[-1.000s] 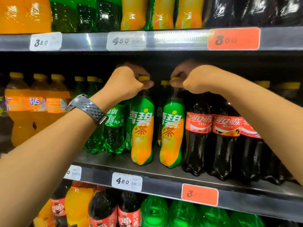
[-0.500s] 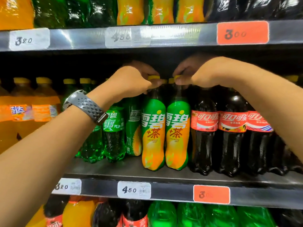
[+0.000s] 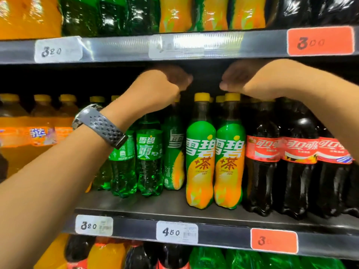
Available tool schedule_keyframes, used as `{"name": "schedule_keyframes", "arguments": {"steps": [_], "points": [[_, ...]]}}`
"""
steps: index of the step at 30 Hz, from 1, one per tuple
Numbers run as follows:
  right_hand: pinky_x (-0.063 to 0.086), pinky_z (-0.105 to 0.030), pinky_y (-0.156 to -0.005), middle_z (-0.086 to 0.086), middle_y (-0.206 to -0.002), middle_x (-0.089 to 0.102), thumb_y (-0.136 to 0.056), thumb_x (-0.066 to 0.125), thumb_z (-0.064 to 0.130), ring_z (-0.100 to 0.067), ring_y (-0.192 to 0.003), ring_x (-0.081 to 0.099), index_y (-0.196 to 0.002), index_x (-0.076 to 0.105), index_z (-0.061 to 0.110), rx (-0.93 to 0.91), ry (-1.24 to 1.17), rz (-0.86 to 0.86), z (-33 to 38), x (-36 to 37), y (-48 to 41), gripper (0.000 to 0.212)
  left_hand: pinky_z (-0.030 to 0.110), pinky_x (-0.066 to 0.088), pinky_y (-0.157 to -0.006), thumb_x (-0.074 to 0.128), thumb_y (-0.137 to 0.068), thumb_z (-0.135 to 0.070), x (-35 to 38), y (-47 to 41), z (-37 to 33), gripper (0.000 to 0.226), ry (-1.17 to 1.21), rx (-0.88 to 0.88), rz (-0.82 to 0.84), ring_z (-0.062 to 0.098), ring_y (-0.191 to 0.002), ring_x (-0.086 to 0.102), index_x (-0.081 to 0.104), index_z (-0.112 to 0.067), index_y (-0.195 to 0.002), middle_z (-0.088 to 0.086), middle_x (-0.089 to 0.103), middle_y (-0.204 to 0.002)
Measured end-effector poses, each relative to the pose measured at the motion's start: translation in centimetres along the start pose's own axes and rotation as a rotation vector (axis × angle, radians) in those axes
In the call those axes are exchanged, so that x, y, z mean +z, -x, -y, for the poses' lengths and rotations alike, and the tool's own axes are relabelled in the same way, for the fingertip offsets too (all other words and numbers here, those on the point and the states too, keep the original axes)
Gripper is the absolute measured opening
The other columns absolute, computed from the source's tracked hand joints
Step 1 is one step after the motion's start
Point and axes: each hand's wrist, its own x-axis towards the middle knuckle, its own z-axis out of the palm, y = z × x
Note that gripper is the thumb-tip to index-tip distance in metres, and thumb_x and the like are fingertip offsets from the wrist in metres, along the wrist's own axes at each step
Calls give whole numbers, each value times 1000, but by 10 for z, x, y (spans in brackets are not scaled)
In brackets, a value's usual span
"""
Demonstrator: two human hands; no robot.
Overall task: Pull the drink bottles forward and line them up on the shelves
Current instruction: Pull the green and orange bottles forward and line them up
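Reaching into the dark gap under the upper shelf [image 3: 120, 50], both hands were seen in the single head view, raised above the bottle caps. The left hand [image 3: 163, 85] was curled loosely with nothing visibly held; directly below its knuckles stood a third green-and-orange bottle [image 3: 173, 156], set further back than its neighbours, so it was judged to be the next one to be drawn forward. The right hand [image 3: 238, 78] was likewise curled and empty, its thumb tip hanging just above the yellow cap of the right tea bottle [image 3: 229, 166]. Beside that bottle, touching it, the left tea bottle [image 3: 201, 166] was stood upright, both near the front lip of the middle shelf [image 3: 136, 220], labels outward, presumably so that the row faced the shopper. To the right of the grip, cola bottles [image 3: 262, 171] were ranked close together.
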Motion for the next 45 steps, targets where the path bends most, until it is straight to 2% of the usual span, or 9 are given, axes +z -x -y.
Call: {"name": "schedule_keyframes", "arguments": {"steps": [6, 9, 12, 17, 21, 27, 38, 42, 45], "points": [[34, -28, -77, -1, -117, 60, -92, 45, 53, -23, -104, 54, -125, 50, 33, -136, 34, -14, 68, 34, -13, 38, 38, 46, -92, 45, -97, -33, -60, 17, 51, 29, -654, -2, -1, 34, -110, 56, 57, -27, -122, 10, 60, -126], [35, -32, -96, -5, -142, 46, -96, 41, 47, -25, -127, 43, -140, 39, 27, -193, 54, 6, 97, 57, -37, 49, 28, 35, -96, 46, -97, -36, -74, 23, 77, 41, -722, -111, 161, 28, -125, 46, 49, -22, -136, 7, 50, -140], [34, -36, -101, -12, -143, 43, -98, 41, 43, -32, -129, 42, -139, 41, 14, -146, 100, 21, 120, 69, -65, 50, 27, 35, -94, 48, -96, -40, -78, 28, 88, 43, -648, -128, 207, 27, -123, 49, 48, -24, -136, 5, 51, -139], [41, -28, -75, -11, -115, 63, -94, 50, 42, -30, -101, 59, -113, 63, 11, -157, 151, 75, 135, 79, -86, 39, 21, 40, -78, 61, -89, -40, -81, 26, 94, 40, -478, -78, 135, 19, -103, 60, 59, -24, -125, 1, 62, -123], [43, -28, -70, -8, -100, 66, -92, 55, 41, -25, -88, 60, -103, 67, 12, -135, 48, 67, 135, 79, -84, 33, 38, 55, -82, 63, -90, -32, -81, 28, 98, 33, -225, -111, 147, 22, -84, 69, 62, -22, -121, 1, 68, -112], [46, -27, -70, 0, -76, 64, -88, 57, 50, -23, -82, 64, -97, 69, 17, -86, -25, 51, 138, 76, -80, 36, 21, 52, -66, 67, -86, -35, -84, 29, 102, 28, -195, -82, 100, 10, -73, 68, 65, -30, -114, -6, 70, -95], [51, -29, -73, -6, -77, 72, -88, 58, 50, -22, -77, 69, -99, 68, 10, -121, -135, 121, 135, 66, -71, 42, 28, 51, -85, 69, -82, -42, -92, 29, 100, 31, -238, -45, 138, 9, -93, 62, 65, -37, -112, -12, 68, -105], [35, -32, -59, -3, -76, 59, -95, 44, 50, -26, -75, 55, -84, 59, 14, -126, -62, -56, 130, 66, -77, 41, 13, 44, -76, 66, -82, -47, -87, 24, 88, 35, -182, 17, 147, 1, -95, 61, 61, -38, -115, -20, 66, -104], [33, -29, -67, -10, -97, 60, -96, 42, 44, -30, -88, 55, -97, 60, 17, -93, 157, -156, 119, 71, -82, 33, 14, 41, -70, 56, -82, -62, -71, 16, 75, 44, -332, 110, 134, 6, -92, 59, 58, -38, -119, -19, 64, -102]]}}
